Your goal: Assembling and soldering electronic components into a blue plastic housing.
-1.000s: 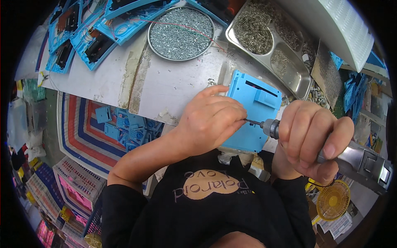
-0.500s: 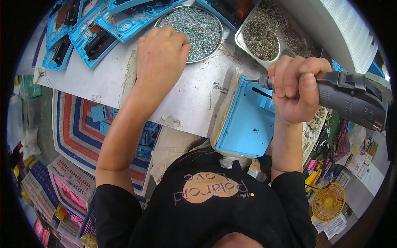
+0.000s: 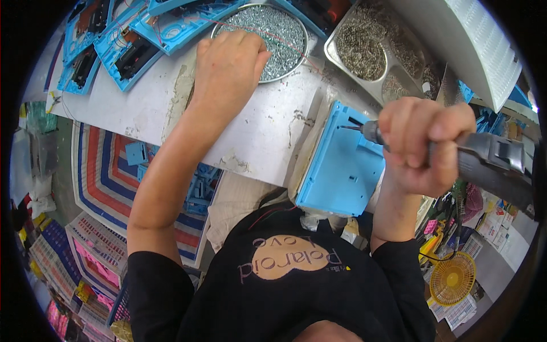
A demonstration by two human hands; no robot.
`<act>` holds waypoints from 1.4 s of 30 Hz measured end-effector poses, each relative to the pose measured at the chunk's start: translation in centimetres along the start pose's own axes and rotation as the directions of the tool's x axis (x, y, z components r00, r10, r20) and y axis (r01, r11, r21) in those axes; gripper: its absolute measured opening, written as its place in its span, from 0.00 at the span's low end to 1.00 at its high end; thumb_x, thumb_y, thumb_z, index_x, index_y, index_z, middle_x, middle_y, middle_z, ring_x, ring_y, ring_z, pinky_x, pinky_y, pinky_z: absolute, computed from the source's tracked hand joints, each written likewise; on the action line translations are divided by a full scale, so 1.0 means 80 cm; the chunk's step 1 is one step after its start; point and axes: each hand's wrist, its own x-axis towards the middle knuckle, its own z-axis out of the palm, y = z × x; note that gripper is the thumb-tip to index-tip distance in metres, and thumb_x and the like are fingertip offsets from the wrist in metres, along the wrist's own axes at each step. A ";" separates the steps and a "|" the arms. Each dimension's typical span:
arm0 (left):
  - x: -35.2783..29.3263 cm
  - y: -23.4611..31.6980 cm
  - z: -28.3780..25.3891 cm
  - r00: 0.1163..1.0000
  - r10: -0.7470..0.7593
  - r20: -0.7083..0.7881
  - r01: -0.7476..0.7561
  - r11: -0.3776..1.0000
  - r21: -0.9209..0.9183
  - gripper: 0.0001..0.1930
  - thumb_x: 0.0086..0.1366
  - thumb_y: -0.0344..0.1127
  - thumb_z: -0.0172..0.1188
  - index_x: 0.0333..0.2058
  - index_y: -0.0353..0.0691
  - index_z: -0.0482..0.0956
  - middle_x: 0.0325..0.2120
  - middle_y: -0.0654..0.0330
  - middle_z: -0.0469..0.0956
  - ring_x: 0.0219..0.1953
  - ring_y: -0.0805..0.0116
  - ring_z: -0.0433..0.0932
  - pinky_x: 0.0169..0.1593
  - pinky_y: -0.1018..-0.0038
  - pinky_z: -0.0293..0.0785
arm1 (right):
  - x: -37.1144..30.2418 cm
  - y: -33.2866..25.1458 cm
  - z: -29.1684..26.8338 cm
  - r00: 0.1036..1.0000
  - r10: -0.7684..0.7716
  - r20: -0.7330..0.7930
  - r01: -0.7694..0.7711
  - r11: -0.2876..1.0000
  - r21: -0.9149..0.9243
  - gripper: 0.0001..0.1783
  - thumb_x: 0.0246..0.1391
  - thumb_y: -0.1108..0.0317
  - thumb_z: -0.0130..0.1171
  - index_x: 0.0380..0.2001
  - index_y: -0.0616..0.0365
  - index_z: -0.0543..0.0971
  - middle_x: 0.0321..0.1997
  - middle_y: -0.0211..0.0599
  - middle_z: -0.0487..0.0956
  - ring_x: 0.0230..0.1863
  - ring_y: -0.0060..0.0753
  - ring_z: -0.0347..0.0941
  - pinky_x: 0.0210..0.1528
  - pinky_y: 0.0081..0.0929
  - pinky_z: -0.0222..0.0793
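My right hand [image 3: 424,145] is wrapped round a dark grey electric screwdriver [image 3: 493,157], slightly blurred by motion. Its thin bit [image 3: 350,127] points left over the upper end of a light-blue plastic housing [image 3: 339,176], which lies tilted at the table's edge near my body. At the round metal bowl [image 3: 308,45] my left hand [image 3: 228,71] reaches over the near left rim, fingers curled down. The bowl is full of small silvery screws [image 3: 273,34]. My left fingertips are hidden behind the hand, so whatever they pinch cannot be seen.
A compartmented metal tray [image 3: 380,85] of small metal parts stands right of the bowl. Blue housings with wires and black parts [image 3: 134,60] are piled at the far left. A thin red wire crosses the bowl. Below the table sits a striped-lined bin [image 3: 108,182] with blue pieces.
My right hand and the screwdriver have moved right and toward me, and the bit has shifted off the housing's top corner. My left hand has moved slightly right at the bowl.
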 end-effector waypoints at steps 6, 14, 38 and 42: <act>-0.006 0.012 -0.005 0.991 0.087 -0.103 -0.110 0.964 -0.242 0.06 0.61 0.35 0.68 0.33 0.41 0.82 0.31 0.60 0.81 0.36 0.58 0.79 0.42 0.61 0.72 | -0.020 0.017 0.011 0.996 0.093 -0.016 -0.095 0.987 -0.128 0.10 0.66 0.63 0.58 0.39 0.55 0.69 0.15 0.25 0.66 0.17 0.21 0.63 0.25 0.27 0.64; -0.056 0.091 -0.033 0.974 0.161 -0.160 -0.225 0.782 -0.581 0.13 0.49 0.25 0.75 0.34 0.37 0.82 0.30 0.57 0.82 0.30 0.57 0.79 0.33 0.67 0.75 | 0.001 -0.029 0.024 0.997 0.060 0.057 -0.058 0.998 -0.031 0.15 0.66 0.53 0.61 0.45 0.49 0.72 0.19 0.17 0.70 0.19 0.17 0.64 0.28 0.23 0.63; -0.129 0.102 -0.081 0.899 -0.325 0.293 0.401 0.343 -0.850 0.05 0.65 0.23 0.67 0.40 0.32 0.86 0.32 0.59 0.86 0.35 0.77 0.83 0.39 0.79 0.80 | -0.057 -0.041 0.075 0.974 0.225 -0.038 -0.228 0.971 -0.076 0.15 0.66 0.57 0.62 0.42 0.54 0.70 0.18 0.22 0.68 0.17 0.20 0.64 0.26 0.26 0.63; -0.136 0.104 -0.078 0.917 -0.320 0.237 0.369 0.462 -0.806 0.07 0.65 0.23 0.66 0.41 0.33 0.86 0.33 0.57 0.87 0.33 0.74 0.85 0.39 0.77 0.81 | -0.065 -0.033 0.083 0.967 0.249 -0.059 -0.256 0.952 -0.166 0.17 0.63 0.59 0.66 0.37 0.55 0.69 0.17 0.25 0.69 0.17 0.22 0.65 0.27 0.28 0.66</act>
